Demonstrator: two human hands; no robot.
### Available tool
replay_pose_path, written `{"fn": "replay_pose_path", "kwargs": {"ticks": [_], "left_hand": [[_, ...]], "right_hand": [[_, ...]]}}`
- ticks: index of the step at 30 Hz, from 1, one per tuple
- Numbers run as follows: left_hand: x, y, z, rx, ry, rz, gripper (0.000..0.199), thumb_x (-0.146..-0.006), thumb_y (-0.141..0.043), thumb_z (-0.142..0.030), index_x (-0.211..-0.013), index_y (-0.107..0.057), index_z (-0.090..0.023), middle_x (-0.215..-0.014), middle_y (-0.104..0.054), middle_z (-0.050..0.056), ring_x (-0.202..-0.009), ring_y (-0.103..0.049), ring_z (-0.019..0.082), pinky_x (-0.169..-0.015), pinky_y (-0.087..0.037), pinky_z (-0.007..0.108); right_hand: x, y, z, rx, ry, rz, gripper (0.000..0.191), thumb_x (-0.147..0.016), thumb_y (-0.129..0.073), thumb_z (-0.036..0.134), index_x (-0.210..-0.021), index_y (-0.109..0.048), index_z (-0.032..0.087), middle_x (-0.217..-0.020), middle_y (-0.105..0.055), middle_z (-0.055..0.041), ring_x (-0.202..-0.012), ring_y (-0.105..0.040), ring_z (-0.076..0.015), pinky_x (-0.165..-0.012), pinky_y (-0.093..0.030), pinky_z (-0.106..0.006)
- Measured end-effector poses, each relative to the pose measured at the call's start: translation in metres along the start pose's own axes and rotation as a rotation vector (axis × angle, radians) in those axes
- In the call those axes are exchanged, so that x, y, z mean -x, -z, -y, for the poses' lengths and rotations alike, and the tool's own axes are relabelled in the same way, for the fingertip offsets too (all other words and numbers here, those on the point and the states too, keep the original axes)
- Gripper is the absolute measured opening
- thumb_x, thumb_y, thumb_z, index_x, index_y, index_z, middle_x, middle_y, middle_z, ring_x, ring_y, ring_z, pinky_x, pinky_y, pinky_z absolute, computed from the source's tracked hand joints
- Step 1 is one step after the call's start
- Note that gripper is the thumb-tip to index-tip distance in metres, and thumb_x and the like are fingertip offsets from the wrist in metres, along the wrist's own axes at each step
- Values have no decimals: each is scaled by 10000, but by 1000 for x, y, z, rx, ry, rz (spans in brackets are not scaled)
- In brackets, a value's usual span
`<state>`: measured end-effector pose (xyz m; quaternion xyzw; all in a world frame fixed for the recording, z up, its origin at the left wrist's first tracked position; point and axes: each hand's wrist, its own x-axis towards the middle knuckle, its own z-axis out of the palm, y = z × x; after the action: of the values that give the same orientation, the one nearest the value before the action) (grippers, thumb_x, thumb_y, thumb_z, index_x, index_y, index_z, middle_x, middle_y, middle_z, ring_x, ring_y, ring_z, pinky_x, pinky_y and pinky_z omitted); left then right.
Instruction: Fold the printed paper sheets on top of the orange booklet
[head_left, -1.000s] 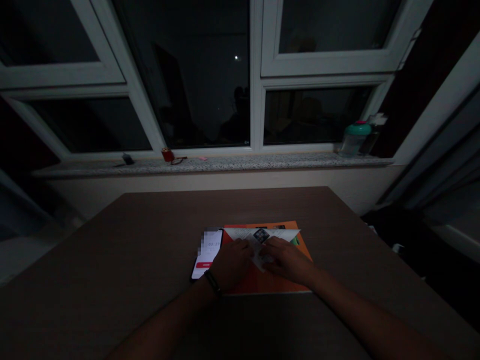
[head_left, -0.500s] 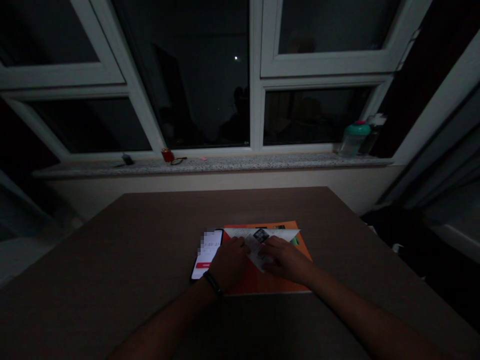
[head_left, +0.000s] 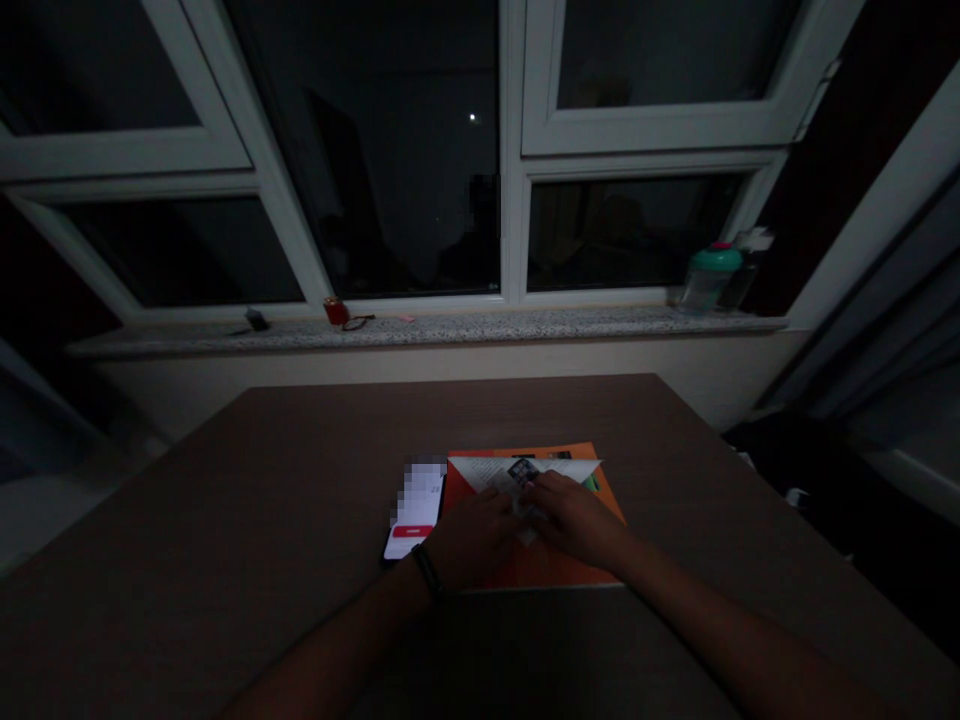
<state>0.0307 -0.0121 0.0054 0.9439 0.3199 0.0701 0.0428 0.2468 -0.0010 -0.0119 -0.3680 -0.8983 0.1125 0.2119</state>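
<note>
Head view, dim room, dark night glass ahead. L hand [head_left: 474,540] & R hand [head_left: 577,520] sit close together, near-centre on the brown tabletop [head_left: 225,500], fingertips meeting at a white printed paper [head_left: 487,473]. Paper is folded w/ a long straight far edge & a dark printed square near the middle. Grip state: fingers of both hands bent down at the paper, R ones on top of it. Can't tell if either is pinching or just pressing; too dark & small.

Paper lies on an orange folder [head_left: 540,568], hands over its near half, small green tab [head_left: 592,484] by the paper's right end. Lit smartphone [head_left: 415,525] just left of folder, screen partly blurred, red bar on it, L hand right beside its near corner. Black wristband [head_left: 426,572] on L wrist.

Far side, past tabletop: speckled stone window sill [head_left: 450,328] w/ clear bottle, teal lid [head_left: 709,280] at right, small red item [head_left: 336,312] left of centre, small dark object [head_left: 256,320] further left.
</note>
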Motion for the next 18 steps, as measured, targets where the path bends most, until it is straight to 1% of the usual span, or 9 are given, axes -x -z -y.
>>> {"fn": "replay_pose_path", "kwargs": {"ticks": [2, 4, 8, 10, 14, 18], "left_hand": [[0, 0, 0, -7, 0, 0, 153, -919, -538, -183, -1026, -644, -208, -1029, -596, 62, -974, -547, 217, -828, -463, 315], [0, -1, 0, -11, 1, -7, 157, -922, -534, -189, -1026, -650, -205, -1049, -594, 69, -981, -550, 219, -835, -467, 319], [-1, -1, -1, 24, -9, -16, 185, -926, -522, -188, -1057, -652, -199, -1117, -603, 78, -1032, -557, 233, -882, -471, 352], [-1, -1, -1, 55, -23, -25, 192, -920, -523, -171, -1064, -648, -193, -1137, -612, 72, -1061, -557, 236, -923, -458, 368], [-2, -2, 1, 115, -49, -40, 182, -899, -529, -143, -1030, -645, -191, -1161, -620, 65, -1094, -552, 238, -957, -442, 368], [-2, -1, 1, 151, -63, -45, 210, -882, -520, -117, -1044, -626, -198, -1149, -629, 55, -1089, -551, 230, -959, -433, 355]], "right_hand": [[-1, -1, -1, 15, -1, 1, 211, -881, -552, 159, -1085, -602, 174, -1050, -595, -99, -1010, -530, -238, -875, -455, -363], [-1, -2, -1, 42, 1, 5, 227, -898, -532, 162, -1114, -600, 167, -1072, -593, -110, -1028, -527, -243, -897, -455, -374], [-3, -7, -3, 122, -2, 11, 351, -909, -520, 173, -1257, -547, 139, -1179, -569, -140, -1096, -502, -264, -974, -432, -416], [-4, -9, -3, 149, -11, 10, 389, -908, -515, 177, -1294, -525, 128, -1214, -558, -150, -1117, -490, -273, -990, -426, -432], [-5, -8, -2, 149, -11, 14, 387, -914, -497, 176, -1298, -528, 137, -1201, -571, -143, -1115, -483, -273, -978, -440, -434], [-6, -8, -3, 124, 2, 5, 385, -923, -496, 184, -1304, -523, 136, -1198, -581, -138, -1101, -489, -257, -986, -439, -421]]}}
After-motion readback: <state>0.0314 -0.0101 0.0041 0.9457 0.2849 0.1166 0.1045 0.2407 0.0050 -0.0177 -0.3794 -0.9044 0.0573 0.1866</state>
